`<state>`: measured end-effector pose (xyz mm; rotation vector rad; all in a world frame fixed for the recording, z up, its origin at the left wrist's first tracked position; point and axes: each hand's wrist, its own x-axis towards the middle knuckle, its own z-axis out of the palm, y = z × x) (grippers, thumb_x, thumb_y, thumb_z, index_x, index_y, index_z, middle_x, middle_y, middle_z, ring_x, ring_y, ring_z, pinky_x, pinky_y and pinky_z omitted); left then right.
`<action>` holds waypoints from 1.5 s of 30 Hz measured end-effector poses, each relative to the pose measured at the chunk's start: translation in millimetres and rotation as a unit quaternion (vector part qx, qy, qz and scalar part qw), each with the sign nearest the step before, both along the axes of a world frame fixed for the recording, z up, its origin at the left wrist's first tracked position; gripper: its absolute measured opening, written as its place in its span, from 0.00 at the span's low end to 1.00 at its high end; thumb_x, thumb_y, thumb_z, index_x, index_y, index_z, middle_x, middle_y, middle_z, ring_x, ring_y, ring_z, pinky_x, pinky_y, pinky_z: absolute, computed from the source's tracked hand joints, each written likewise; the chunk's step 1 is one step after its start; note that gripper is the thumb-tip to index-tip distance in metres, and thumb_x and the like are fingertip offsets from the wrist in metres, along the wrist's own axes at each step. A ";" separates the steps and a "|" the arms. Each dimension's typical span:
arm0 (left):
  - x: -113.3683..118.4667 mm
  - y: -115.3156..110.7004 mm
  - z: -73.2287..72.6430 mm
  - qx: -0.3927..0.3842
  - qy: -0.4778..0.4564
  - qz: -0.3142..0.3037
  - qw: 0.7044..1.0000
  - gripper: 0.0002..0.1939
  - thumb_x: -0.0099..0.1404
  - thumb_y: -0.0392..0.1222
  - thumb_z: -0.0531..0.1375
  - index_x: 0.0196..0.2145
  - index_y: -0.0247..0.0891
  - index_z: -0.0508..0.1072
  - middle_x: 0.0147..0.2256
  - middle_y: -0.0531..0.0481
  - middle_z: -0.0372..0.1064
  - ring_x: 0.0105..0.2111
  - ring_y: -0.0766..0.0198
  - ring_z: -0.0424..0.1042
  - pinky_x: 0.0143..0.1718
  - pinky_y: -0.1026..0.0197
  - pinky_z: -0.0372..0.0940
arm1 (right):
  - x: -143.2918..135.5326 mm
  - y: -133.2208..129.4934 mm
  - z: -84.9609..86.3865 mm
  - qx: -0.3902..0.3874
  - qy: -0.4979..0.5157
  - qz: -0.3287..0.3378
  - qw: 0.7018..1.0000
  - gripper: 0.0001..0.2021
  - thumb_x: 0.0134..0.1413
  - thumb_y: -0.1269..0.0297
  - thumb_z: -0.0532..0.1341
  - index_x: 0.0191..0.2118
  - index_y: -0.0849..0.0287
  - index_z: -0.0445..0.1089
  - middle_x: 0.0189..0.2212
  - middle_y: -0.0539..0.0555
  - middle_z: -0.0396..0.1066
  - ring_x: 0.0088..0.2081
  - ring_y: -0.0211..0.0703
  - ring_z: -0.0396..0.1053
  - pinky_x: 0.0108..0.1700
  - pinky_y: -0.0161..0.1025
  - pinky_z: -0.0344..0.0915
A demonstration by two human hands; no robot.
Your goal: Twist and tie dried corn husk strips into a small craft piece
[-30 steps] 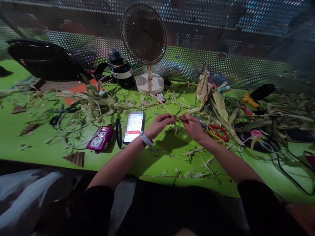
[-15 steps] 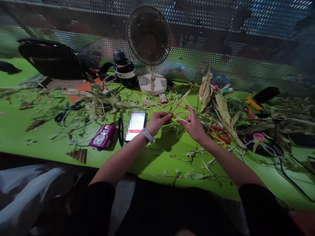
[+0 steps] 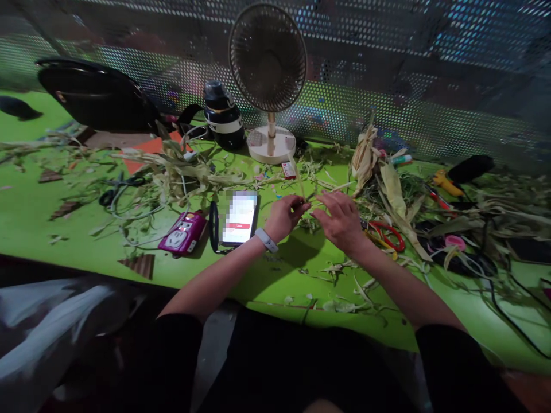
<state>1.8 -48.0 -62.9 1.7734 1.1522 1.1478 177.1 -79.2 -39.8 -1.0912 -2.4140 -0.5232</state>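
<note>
Presently, a pale husk strip (image 3: 299,182) is pinched in the fingertips of the left hand (image 3: 284,217), which is closed on its lower end; the strip stands up and away beyond that hand. The right hand (image 3: 340,219) is just beside it, fingers parted and loosely bent, thumb held apart; whether it touches the strip cannot be determined. A pale wristband (image 3: 267,240) is worn on the left wrist.

Near the left hand, to its left, lies a phone (image 3: 241,215) with a lit screen, partly masked. Farther left is a purple power adapter (image 3: 183,232). Beyond the left hand: a small red-and-white box (image 3: 288,170), then an upright fan (image 3: 271,146). To the right of the right hand, near its wrist, are red handles (image 3: 400,234). Beyond that hand leans a husk bundle (image 3: 364,156). Husk scraps litter the green table (image 3: 275,287) around both hands.
</note>
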 end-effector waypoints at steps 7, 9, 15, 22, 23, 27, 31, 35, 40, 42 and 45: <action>-0.5 -4.1 4.0 0.101 0.108 -0.082 0.986 0.05 0.62 0.38 0.58 0.31 0.36 0.73 0.28 0.48 0.71 0.29 0.66 0.68 0.32 0.64 0.61 | 4.0 8.0 -11.9 0.029 0.012 -0.081 0.996 0.11 0.63 0.66 0.51 0.35 0.58 0.70 0.29 0.56 0.70 0.32 0.44 0.63 0.36 0.40 0.57; 0.5 -4.7 2.9 0.052 0.065 -0.096 0.992 0.06 0.63 0.40 0.57 0.33 0.36 0.73 0.28 0.49 0.72 0.28 0.67 0.70 0.30 0.64 0.63 | 3.6 7.8 -15.0 0.043 0.031 -0.086 0.995 0.11 0.64 0.66 0.51 0.35 0.59 0.69 0.29 0.56 0.70 0.31 0.44 0.64 0.36 0.40 0.58; 5.1 -8.5 1.3 -0.084 -0.146 -0.131 0.977 0.18 0.60 0.49 0.61 0.43 0.35 0.74 0.39 0.45 0.75 0.35 0.63 0.75 0.35 0.61 0.71 | 0.2 7.3 -18.8 0.041 0.133 -0.082 0.987 0.13 0.66 0.63 0.47 0.37 0.59 0.68 0.29 0.56 0.71 0.30 0.42 0.68 0.33 0.36 0.63; 10.1 -15.2 5.3 -0.177 -0.285 -0.131 0.933 0.18 0.54 0.47 0.67 0.41 0.37 0.75 0.38 0.48 0.76 0.37 0.65 0.74 0.45 0.59 0.69 | -3.4 5.6 -22.8 -0.015 0.205 -0.103 0.973 0.16 0.67 0.59 0.45 0.38 0.58 0.66 0.30 0.57 0.71 0.29 0.43 0.69 0.31 0.37 0.63; 11.4 -16.1 4.7 -0.184 -0.293 -0.123 0.930 0.19 0.52 0.46 0.68 0.41 0.37 0.75 0.36 0.49 0.76 0.36 0.66 0.74 0.44 0.60 0.69 | -4.2 4.9 -22.8 -0.027 0.215 -0.098 0.971 0.16 0.66 0.59 0.45 0.38 0.58 0.66 0.30 0.57 0.71 0.30 0.43 0.69 0.32 0.38 0.63; 14.7 -16.1 2.8 -0.204 -0.320 -0.091 0.921 0.20 0.49 0.47 0.69 0.37 0.34 0.74 0.32 0.50 0.76 0.34 0.67 0.75 0.43 0.60 0.69 | -6.9 3.2 -19.6 -0.101 0.277 -0.083 0.952 0.16 0.65 0.56 0.45 0.38 0.58 0.66 0.31 0.57 0.71 0.31 0.44 0.69 0.33 0.38 0.63; 8.6 -6.8 5.0 -0.204 -0.299 -0.058 0.930 0.22 0.47 0.49 0.70 0.35 0.33 0.71 0.28 0.51 0.74 0.29 0.68 0.74 0.39 0.60 0.71 | 1.3 8.9 -8.9 -0.278 0.332 -0.093 0.897 0.17 0.60 0.50 0.53 0.42 0.59 0.66 0.27 0.52 0.70 0.27 0.40 0.66 0.30 0.36 0.60; -1.2 4.5 7.3 -0.220 -0.285 -0.062 0.931 0.23 0.45 0.50 0.70 0.33 0.34 0.69 0.26 0.54 0.73 0.25 0.72 0.72 0.33 0.64 0.71 | 18.1 20.2 3.1 -0.455 0.278 -0.040 0.845 0.18 0.55 0.48 0.57 0.34 0.61 0.70 0.24 0.50 0.68 0.26 0.37 0.63 0.29 0.34 0.58; -5.6 11.5 7.2 -0.221 -0.269 -0.057 0.936 0.20 0.49 0.48 0.69 0.33 0.34 0.67 0.26 0.55 0.71 0.25 0.72 0.72 0.31 0.64 0.72 | 19.4 17.7 8.4 -0.394 0.209 -0.035 0.894 0.16 0.59 0.54 0.55 0.30 0.61 0.71 0.26 0.52 0.69 0.28 0.39 0.64 0.31 0.35 0.56; -5.8 13.1 6.4 -0.216 -0.257 -0.035 0.941 0.17 0.53 0.46 0.67 0.33 0.34 0.66 0.25 0.55 0.70 0.25 0.72 0.72 0.31 0.65 0.72 | 12.9 9.8 8.5 -0.299 0.142 -0.066 0.941 0.15 0.62 0.58 0.53 0.33 0.62 0.72 0.30 0.55 0.71 0.31 0.41 0.65 0.33 0.36 0.56; -6.3 14.8 4.7 -0.214 -0.243 -0.035 0.945 0.13 0.57 0.43 0.65 0.33 0.35 0.65 0.25 0.56 0.69 0.25 0.73 0.71 0.31 0.65 0.72 | 3.2 -2.2 8.5 -0.202 0.038 -0.097 0.974 0.16 0.64 0.62 0.49 0.38 0.62 0.73 0.33 0.59 0.73 0.33 0.43 0.67 0.35 0.38 0.56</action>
